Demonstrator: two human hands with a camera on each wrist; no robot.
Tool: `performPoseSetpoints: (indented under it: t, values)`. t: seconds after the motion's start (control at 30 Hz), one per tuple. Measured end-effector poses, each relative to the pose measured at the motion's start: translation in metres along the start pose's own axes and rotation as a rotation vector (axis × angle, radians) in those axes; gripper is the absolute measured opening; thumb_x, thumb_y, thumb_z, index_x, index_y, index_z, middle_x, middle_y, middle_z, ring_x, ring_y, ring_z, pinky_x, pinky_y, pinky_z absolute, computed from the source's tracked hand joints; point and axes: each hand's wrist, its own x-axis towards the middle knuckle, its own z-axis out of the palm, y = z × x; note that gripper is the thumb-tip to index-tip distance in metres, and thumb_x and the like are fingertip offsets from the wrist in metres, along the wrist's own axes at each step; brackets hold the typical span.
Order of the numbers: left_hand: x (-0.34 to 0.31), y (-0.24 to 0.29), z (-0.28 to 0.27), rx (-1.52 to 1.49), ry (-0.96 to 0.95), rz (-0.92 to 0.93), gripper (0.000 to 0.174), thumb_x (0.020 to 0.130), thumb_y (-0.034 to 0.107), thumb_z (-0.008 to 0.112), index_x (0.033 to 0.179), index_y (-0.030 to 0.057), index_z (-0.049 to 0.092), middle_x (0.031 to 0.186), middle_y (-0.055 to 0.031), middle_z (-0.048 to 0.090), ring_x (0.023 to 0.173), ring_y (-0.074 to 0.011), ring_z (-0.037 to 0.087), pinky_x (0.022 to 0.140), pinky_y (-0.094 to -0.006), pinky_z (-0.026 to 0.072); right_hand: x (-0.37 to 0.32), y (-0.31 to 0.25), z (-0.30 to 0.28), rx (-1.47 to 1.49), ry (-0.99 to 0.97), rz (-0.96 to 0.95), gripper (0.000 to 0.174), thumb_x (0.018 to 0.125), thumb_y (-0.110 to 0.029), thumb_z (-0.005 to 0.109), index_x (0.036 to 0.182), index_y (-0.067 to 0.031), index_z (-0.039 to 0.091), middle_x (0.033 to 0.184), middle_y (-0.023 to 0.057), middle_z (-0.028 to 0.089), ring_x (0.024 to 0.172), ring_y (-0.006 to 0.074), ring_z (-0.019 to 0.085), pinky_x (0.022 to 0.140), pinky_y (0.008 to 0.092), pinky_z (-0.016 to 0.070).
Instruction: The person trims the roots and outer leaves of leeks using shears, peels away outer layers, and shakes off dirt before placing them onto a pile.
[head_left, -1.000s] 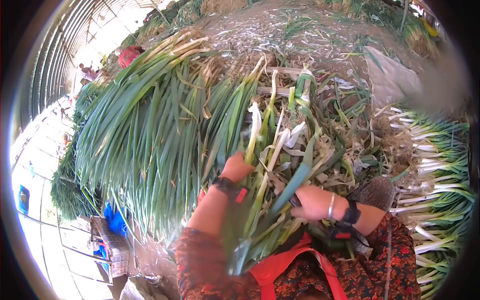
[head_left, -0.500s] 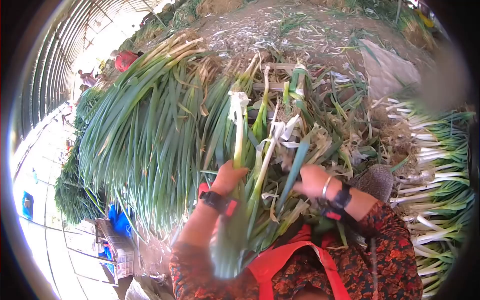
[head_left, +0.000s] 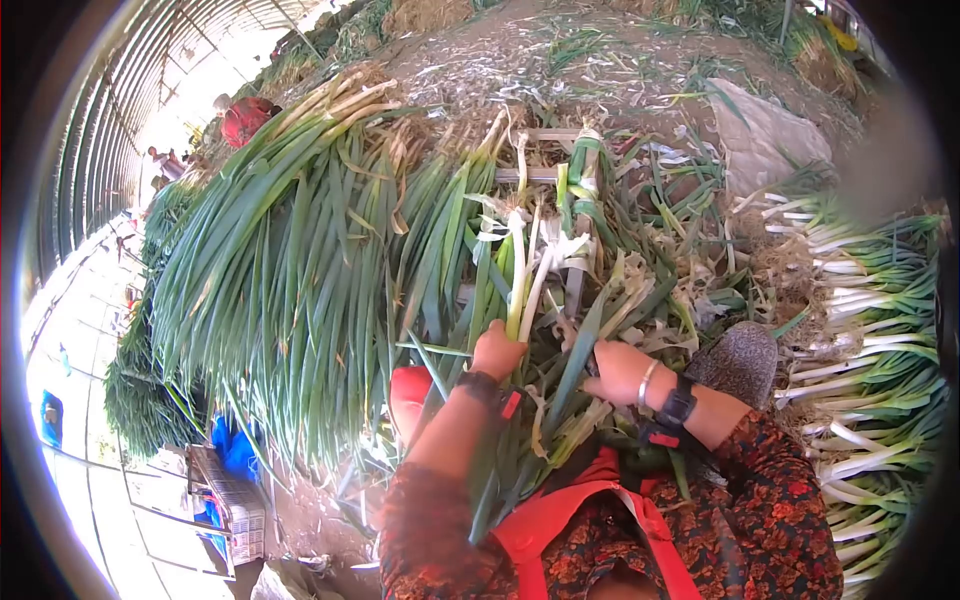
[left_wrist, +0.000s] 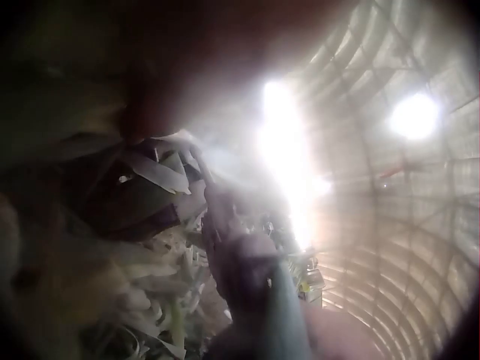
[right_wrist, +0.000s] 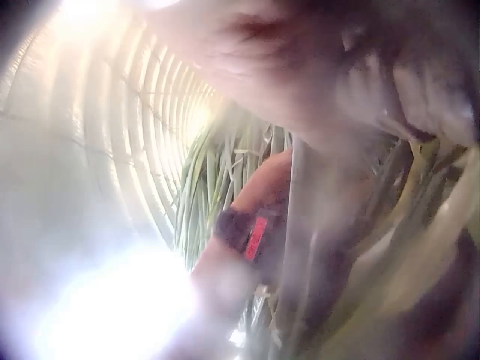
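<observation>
My left hand (head_left: 498, 350) grips a leek's green stalk, with its pale shaft (head_left: 517, 265) standing up above the fist. Just right of it is another white-shafted leek (head_left: 543, 270) with loose pale skin at its top. My right hand (head_left: 622, 372) is beside a broad green leaf (head_left: 580, 365), which partly hides its fingers; whether they hold anything is unclear. In the left wrist view the right hand (left_wrist: 240, 262) is dim, with the leaf across it. The right wrist view shows blurred skin (right_wrist: 255, 82) close up and the left forearm (right_wrist: 259, 187) behind the leaf.
A large heap of leeks (head_left: 290, 270) fills the left side. A tied bundle (head_left: 587, 180) stands by a metal frame. Peelings (head_left: 650, 280) lie around it. White-stemmed leeks (head_left: 860, 330) are laid in a row at the right, near a dark speckled shoe (head_left: 745, 365).
My left hand with its leek swung left, then came back right and nearer the right hand. The loose skin near the leek's top has shifted. The right hand has moved a little up and left.
</observation>
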Motion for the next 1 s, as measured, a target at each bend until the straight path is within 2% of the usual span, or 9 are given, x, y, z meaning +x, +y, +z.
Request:
performPoseSetpoints:
  t: [0.2, 0.47, 0.53, 0.6, 0.67, 0.73, 0.8, 0.93, 1.0]
  values:
    - [-0.007, -0.008, -0.038, -0.406, -0.095, -0.001, 0.039, 0.078, 0.017, 0.069, 0.109, -0.0044, 0.056, 0.096, -0.0185, 0.068, 0.089, -0.0269, 0.067, 0.079, -0.0370, 0.0523, 0.045, 0.053, 0.018, -0.105, 0.247, 0.026, 0.040, 0.078, -0.021, 0.070, 0.115, -0.0069, 0.061, 0.108, 0.0227, 0.062, 0.095, 0.0411, 0.061, 0.083, 0.0438, 0.0520]
    - [-0.077, 0.012, -0.114, -0.510, -0.090, 0.019, 0.031, 0.084, 0.011, 0.067, 0.110, -0.0035, 0.056, 0.096, -0.0100, 0.067, 0.083, -0.0149, 0.063, 0.076, -0.0286, 0.0505, 0.047, 0.026, -0.060, -0.231, -0.065, 0.008, 0.035, 0.081, -0.019, 0.067, 0.113, -0.0073, 0.063, 0.105, 0.0191, 0.066, 0.084, 0.0373, 0.064, 0.083, 0.0393, 0.0524]
    - [-0.095, 0.025, -0.116, -0.495, -0.113, 0.020, 0.033, 0.084, 0.011, 0.070, 0.112, -0.0015, 0.057, 0.096, -0.0064, 0.066, 0.086, -0.0116, 0.061, 0.077, -0.0260, 0.0488, 0.071, 0.045, -0.081, 0.100, 0.398, 0.088, 0.035, 0.084, -0.020, 0.068, 0.115, -0.0052, 0.063, 0.103, 0.0149, 0.069, 0.081, 0.0291, 0.066, 0.082, 0.0341, 0.0522]
    - [-0.101, 0.021, -0.100, -0.477, -0.179, 0.076, 0.035, 0.084, 0.010, 0.071, 0.114, -0.0004, 0.057, 0.096, -0.0048, 0.065, 0.086, -0.0107, 0.060, 0.077, -0.0254, 0.0485, 0.092, 0.008, -0.098, 0.829, 0.680, -0.199, 0.038, 0.088, -0.022, 0.068, 0.119, -0.0020, 0.060, 0.106, 0.0093, 0.068, 0.085, 0.0191, 0.066, 0.080, 0.0303, 0.0519]
    - [-0.103, 0.020, -0.090, -0.454, -0.266, 0.138, 0.037, 0.085, 0.010, 0.071, 0.118, 0.0005, 0.056, 0.097, -0.0040, 0.065, 0.086, -0.0109, 0.060, 0.075, -0.0259, 0.0486, 0.081, -0.037, -0.099, 1.218, 0.544, -0.219, 0.036, 0.091, -0.019, 0.068, 0.118, 0.0011, 0.058, 0.104, 0.0031, 0.065, 0.084, 0.0113, 0.061, 0.075, 0.0242, 0.0489]
    - [-0.114, 0.031, -0.093, -0.661, -0.437, 0.182, 0.039, 0.089, 0.012, 0.067, 0.124, 0.0008, 0.053, 0.098, -0.0042, 0.065, 0.085, -0.0121, 0.061, 0.074, -0.0264, 0.0482, 0.089, -0.046, -0.074, 1.181, 0.764, -0.312, 0.034, 0.091, -0.022, 0.068, 0.119, -0.0062, 0.058, 0.103, -0.0002, 0.064, 0.084, 0.0107, 0.062, 0.069, 0.0261, 0.0499]
    - [-0.128, 0.033, -0.099, -0.787, -0.559, 0.156, 0.040, 0.092, 0.013, 0.064, 0.127, 0.0011, 0.050, 0.098, -0.0043, 0.064, 0.084, -0.0126, 0.061, 0.074, -0.0264, 0.0477, 0.089, -0.040, -0.063, 0.879, 0.915, -0.320, 0.041, 0.095, -0.027, 0.061, 0.126, -0.0015, 0.051, 0.103, 0.0085, 0.067, 0.090, 0.0178, 0.065, 0.079, 0.0319, 0.0515]
    - [-0.146, 0.015, -0.101, -0.895, -0.575, 0.211, 0.044, 0.094, 0.014, 0.060, 0.134, 0.0018, 0.045, 0.099, -0.0038, 0.060, 0.081, -0.0126, 0.059, 0.074, -0.0268, 0.0476, 0.069, -0.019, -0.088, -0.024, 0.912, -0.199, 0.036, 0.099, -0.038, 0.049, 0.119, -0.0090, 0.055, 0.082, 0.0225, 0.065, 0.077, 0.0364, 0.066, 0.066, 0.0420, 0.0526]
    - [-0.154, 0.010, -0.105, -0.875, -0.552, 0.212, 0.046, 0.094, 0.012, 0.060, 0.136, 0.0020, 0.043, 0.099, -0.0028, 0.059, 0.081, -0.0122, 0.058, 0.074, -0.0272, 0.0476, 0.069, 0.004, -0.123, -0.195, 0.868, 0.116, 0.030, 0.097, -0.036, 0.050, 0.111, -0.0118, 0.060, 0.083, 0.0218, 0.066, 0.079, 0.0378, 0.066, 0.063, 0.0459, 0.0508]
